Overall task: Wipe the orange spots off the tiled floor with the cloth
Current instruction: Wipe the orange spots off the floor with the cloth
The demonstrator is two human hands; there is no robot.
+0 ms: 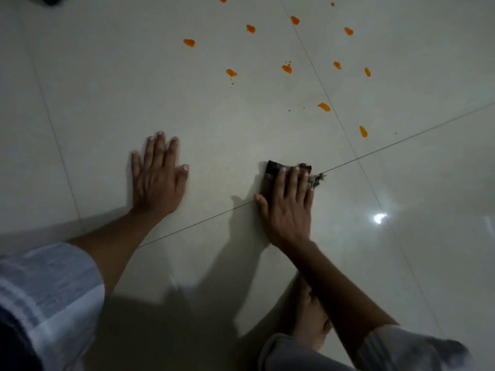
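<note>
While I crouch low, my right hand (288, 207) lies flat on the cloth (289, 170), fingers straight, pressing it to the tiled floor (241, 135) where two grout lines (375, 153) cross. Left hand (158, 175) flat on the tile well apart from it, fingers spread, holding nothing, bracing my weight.

Step in hand, as I judge it: cloth set down, wiping hardly begun. Orange spots (286, 68) all lie ahead of the cloth, none under it that I can see. Nearest ones: a spot (363, 131) ahead and to the right, another (323, 106) beyond it. Rest scattered farther out across two tiles, some with tiny specks beside them.

Next move calls for sliding the cloth forward and right, keeping the palm pressing down, taking the near spots first so I don't smear across clean tile.

Cloth: small, dark, folded into a pad, mostly hidden under my fingers; frayed threads (318, 179) trail off its right edge. Spots look wet and thick, bright orange, teardrop-shaped. Floor glossy, pale, catching a light glare (379, 218).
</note>
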